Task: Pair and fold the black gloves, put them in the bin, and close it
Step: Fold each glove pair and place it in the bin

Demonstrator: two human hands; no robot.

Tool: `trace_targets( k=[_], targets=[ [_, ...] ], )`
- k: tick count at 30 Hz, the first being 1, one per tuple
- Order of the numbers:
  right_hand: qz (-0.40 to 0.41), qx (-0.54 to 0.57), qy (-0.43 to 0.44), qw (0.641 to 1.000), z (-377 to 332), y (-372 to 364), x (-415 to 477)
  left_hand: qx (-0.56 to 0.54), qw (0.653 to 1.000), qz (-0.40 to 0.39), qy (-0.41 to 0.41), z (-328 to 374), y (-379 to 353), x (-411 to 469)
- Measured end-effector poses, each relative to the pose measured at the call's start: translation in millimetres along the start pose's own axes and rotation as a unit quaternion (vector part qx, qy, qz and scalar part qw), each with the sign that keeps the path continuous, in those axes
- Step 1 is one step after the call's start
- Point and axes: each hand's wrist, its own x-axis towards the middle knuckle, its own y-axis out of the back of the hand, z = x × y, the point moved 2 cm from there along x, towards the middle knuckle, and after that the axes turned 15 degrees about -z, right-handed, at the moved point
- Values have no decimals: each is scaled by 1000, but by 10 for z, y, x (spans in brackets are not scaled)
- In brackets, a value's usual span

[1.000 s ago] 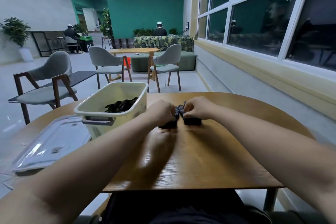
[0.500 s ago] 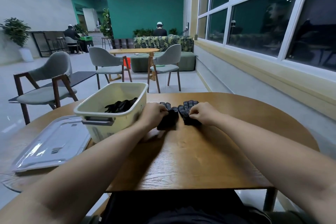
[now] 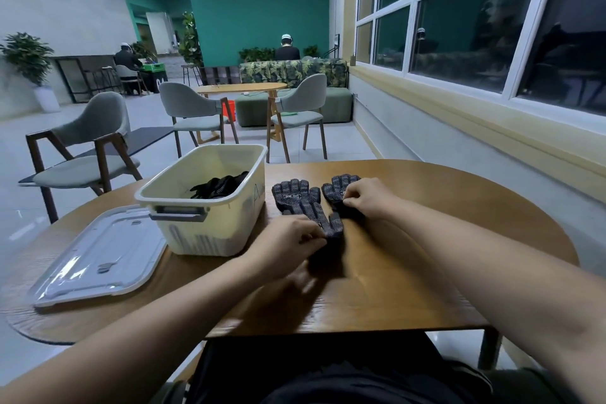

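Some black gloves point(image 3: 219, 188) lie in the cream plastic bin point(image 3: 210, 239); left hand point(image 3: 288, 239) and right hand point(image 3: 369, 198) pinch two flat dotted gloves point(image 3: 300, 202), unpaired; clear lid point(image 3: 98, 256) off.

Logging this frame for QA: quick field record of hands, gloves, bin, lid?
left hand: pinches left glove at its near end
right hand: pinches right glove
pair: flat on table, side by side, unfolded
bin: open, stowed gloves inside
lid: off, on table left of bin
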Motion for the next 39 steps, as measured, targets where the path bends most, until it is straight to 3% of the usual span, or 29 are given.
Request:
trace_targets(
  k=[4, 7, 10, 14, 26, 30, 33, 39],
  targets=[
    [0, 0, -3, 1000, 0, -12, 9, -29, 997, -74, -23, 131, -140, -124],
    [-2, 2, -7, 1000, -2, -13, 12, -54, 997, -54, -9, 116, -108, -70],
    [-5, 3, -8, 1000, -10, -9, 7, 5, 999, -30, 23, -17, -102, 23],
    [-6, -1, -6, 1000, -24, -11, -6, 72, 991, -87, 66, -135, -205, 44],
    [-2, 2, -23, 1000, -74, -9, -69, 32, 995, -95, 23, -10, -352, -204],
    [5, 31, -31, 999, -75, -13, -89, 15, 996, -85, -1, 39, -279, -161],
    [55, 93, -29, 994, -101, 68, -132, -18, 998, -66, 12, 33, -187, -95],
    [138, 178, -5, 974, -451, 412, -296, -129, 988, 41, 74, 77, 141, 97]
  ],
)
